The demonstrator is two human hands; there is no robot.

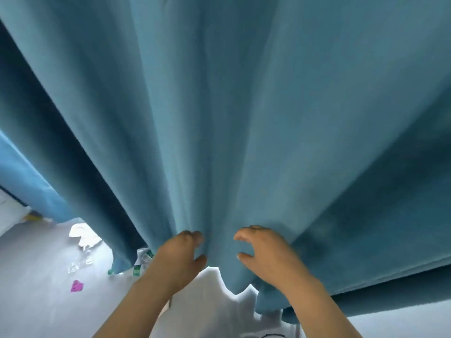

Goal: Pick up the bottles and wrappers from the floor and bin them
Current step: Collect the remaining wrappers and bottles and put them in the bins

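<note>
A tall blue curtain [219, 118] fills most of the view. My left hand [179, 257] grips a fold of it near the hem, fingers and thumb curled round the cloth. My right hand [261, 250] is just right of that fold, fingers bent and spread against the fabric, thumb apart, not plainly holding it. On the grey floor [36, 301] at the left lie a clear plastic bottle [81, 261], a white crumpled wrapper [79, 231], a pink wrapper [76, 286] and a green-and-white wrapper [141, 263] partly hidden by the curtain hem.
White material [207, 301] shows below the curtain hem between my arms. A white object with a yellow bit [14, 213] sits at the far left edge. No bin is in view.
</note>
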